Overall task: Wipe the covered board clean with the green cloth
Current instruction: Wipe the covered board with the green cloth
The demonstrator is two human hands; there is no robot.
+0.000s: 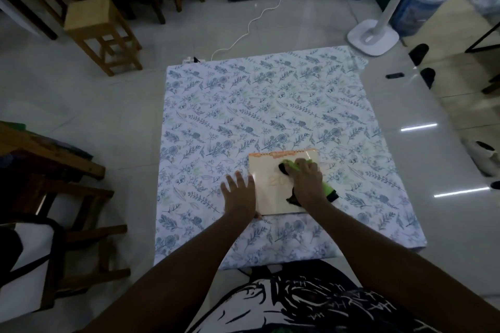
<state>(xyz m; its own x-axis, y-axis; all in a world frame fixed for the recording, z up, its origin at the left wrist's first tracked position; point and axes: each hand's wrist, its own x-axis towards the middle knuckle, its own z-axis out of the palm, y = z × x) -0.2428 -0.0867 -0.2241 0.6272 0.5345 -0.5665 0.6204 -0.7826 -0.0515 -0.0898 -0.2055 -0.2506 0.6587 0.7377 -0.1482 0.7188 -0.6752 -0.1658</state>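
Note:
A large board covered with a white cloth printed with blue leaves (243, 105) lies flat on the floor. On its near part rests a pale calendar (270, 189) with an orange spiral edge at the top. My right hand (305, 178) presses a bright green cloth with dark trim (328, 188) onto the calendar, fingers curled over it. My left hand (239, 190) lies flat with fingers spread on the floral cover, its edge touching the calendar's left side. Part of the green cloth is hidden under my right hand.
A wooden stool (100, 32) stands at the far left. A white fan base (373, 38) sits at the far right, with a white cable (251, 27) trailing to a power strip by the board's far edge. Wooden furniture (48, 165) crowds the left side.

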